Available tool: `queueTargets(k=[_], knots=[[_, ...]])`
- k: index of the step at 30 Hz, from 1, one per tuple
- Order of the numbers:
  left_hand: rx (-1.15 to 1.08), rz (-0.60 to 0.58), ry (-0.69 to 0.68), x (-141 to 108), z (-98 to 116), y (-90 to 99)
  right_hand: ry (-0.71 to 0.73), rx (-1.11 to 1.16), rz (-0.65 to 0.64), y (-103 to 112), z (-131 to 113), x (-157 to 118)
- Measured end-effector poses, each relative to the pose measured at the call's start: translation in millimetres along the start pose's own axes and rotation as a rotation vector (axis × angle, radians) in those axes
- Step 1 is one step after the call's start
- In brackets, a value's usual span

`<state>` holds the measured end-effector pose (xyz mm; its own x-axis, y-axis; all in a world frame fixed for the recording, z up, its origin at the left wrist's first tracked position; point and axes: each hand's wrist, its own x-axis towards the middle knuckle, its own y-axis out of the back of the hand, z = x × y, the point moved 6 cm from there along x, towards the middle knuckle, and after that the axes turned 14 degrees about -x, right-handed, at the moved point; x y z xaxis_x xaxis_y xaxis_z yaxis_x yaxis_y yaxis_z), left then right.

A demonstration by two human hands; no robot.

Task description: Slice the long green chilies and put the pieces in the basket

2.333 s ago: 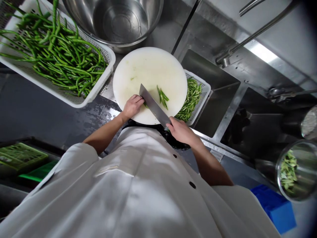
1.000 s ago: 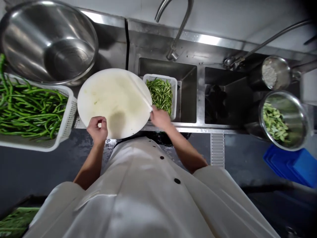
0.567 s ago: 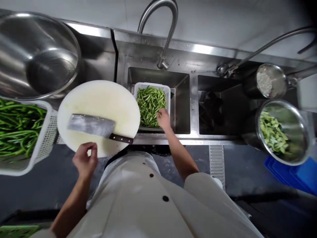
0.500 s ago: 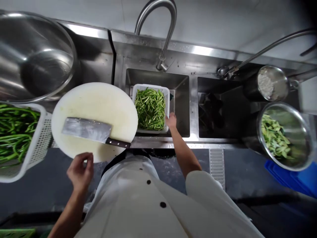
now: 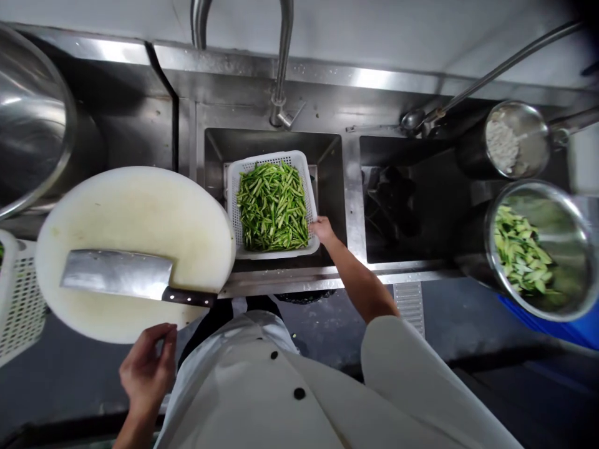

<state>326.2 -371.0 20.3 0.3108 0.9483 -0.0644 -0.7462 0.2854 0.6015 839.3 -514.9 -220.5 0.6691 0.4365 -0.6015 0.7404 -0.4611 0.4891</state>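
My right hand [image 5: 322,229] grips the right rim of a white plastic basket [image 5: 233,215], with its fingers curled at the edge. Cut green vegetable strips [image 5: 274,206] fill this basket, which is in the left sink basin [image 5: 331,181] and turned slightly askew. My left hand [image 5: 148,362] hovers at the near edge of a round white cutting board [image 5: 140,206], its thumb and fingers curled together and nothing visible in them. A cleaver [image 5: 116,273] lies flat on the board, its dark handle pointing right.
A large steel pot [image 5: 28,125] stands at far left, above another white basket [image 5: 19,305]. A faucet [image 5: 281,68] rises behind the basin. Right of the dark second basin [image 5: 421,206] are a pot with white pieces [image 5: 503,146] and a steel bowl [image 5: 573,249] of sliced green vegetables.
The basket has shifted right within the basin and turned a little, with my right hand still on its rim. My left hand stays curled near the board. The camera view has moved right.
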Motion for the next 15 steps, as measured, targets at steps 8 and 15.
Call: queueTargets(k=[8,15], knots=[[-0.085,-0.089,-0.036,14.8,6.1,-25.9,0.04,0.108,0.105,128.1,-3.5,-88.6],[-0.14,-0.12,-0.108,38.6,15.3,-37.3,-0.07,0.202,0.316,190.7,59.0,-200.2]])
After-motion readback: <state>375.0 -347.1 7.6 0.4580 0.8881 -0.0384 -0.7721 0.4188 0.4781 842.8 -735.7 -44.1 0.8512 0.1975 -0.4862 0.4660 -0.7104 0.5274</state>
